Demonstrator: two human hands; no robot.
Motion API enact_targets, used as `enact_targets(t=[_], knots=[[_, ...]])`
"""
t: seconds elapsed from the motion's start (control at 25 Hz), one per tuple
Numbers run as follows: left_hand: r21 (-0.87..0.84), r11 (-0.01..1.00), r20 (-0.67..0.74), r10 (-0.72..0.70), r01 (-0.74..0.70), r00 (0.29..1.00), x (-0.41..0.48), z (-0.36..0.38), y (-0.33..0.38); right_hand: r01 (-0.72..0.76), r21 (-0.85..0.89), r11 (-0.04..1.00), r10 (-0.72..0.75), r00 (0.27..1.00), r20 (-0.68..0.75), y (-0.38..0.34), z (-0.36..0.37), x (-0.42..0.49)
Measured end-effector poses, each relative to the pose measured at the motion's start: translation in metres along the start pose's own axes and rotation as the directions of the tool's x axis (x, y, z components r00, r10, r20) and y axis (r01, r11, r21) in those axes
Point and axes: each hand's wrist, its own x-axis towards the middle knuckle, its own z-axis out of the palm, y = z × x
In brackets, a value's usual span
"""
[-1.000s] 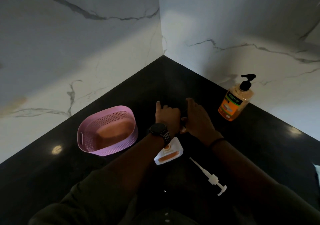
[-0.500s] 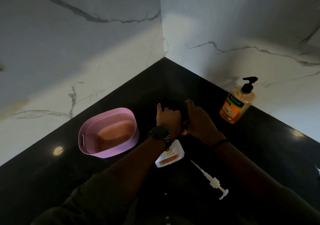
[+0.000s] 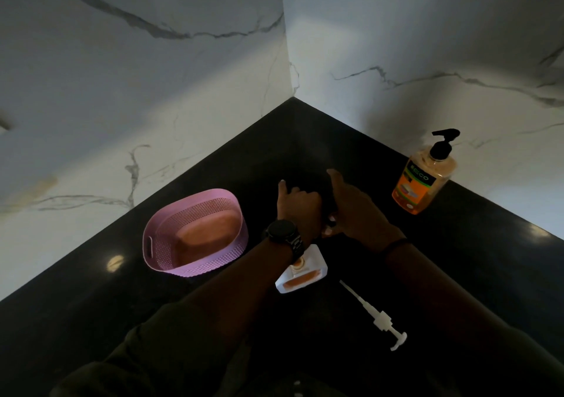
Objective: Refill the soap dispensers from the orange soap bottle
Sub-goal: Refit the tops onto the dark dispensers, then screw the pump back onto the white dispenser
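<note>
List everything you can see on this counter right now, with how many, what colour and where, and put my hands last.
soap bottle: 1, orange with black pump, upright at the right wall
basket: 1, pink, perforated, left of the hands on the counter
dispenser: 1, white, open neck, orange soap inside, partly under the left wrist
pump: 1, white, lying flat on the counter, right of the dispenser
dark object: 1, black, held between both hands; too dark to identify
counter: 1, black, corner between two marble walls
watch: 1, black, left wrist
left hand: closed on the dark object
right hand: closed on the dark object
</note>
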Motion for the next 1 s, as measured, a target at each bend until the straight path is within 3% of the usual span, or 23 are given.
enact_targets(t=[0.2,0.4,0.64,0.76,0.88,0.96,1.0], knots=[[0.032,0.999,-0.006,-0.027,0.027,1.0,-0.002,0.001,0.003,-0.203,0.11,0.973,0.216,0.97,-0.116,-0.01,0.017,0.001],[0.045,0.997,-0.077,-0.057,0.06,0.995,-0.007,0.003,0.008,-0.269,0.213,0.939,0.321,0.909,-0.265,-0.018,0.03,0.001],[0.068,0.997,-0.041,-0.039,0.042,0.998,-0.015,0.009,0.009,-0.269,0.372,0.888,0.347,0.924,-0.16,-0.002,0.016,-0.035],[-0.029,0.997,-0.068,-0.072,0.07,0.995,-0.03,0.006,0.007,-0.345,0.371,0.862,0.396,0.915,-0.072,0.02,0.01,-0.103],[-0.191,0.979,-0.277,-0.117,0.065,0.954,-0.069,0.004,0.003,-0.45,0.407,0.795,0.441,0.889,0.122,0.041,0.017,-0.171],[-0.337,0.942,-0.423,-0.16,0.01,0.892,-0.104,0.014,-0.002,-0.46,0.404,0.791,0.436,0.887,0.155,0.05,0.033,-0.201],[-0.424,0.906,-0.431,-0.193,-0.009,0.881,-0.12,0.024,-0.005,-0.449,0.398,0.8,0.425,0.892,0.151,0.053,0.043,-0.211]])
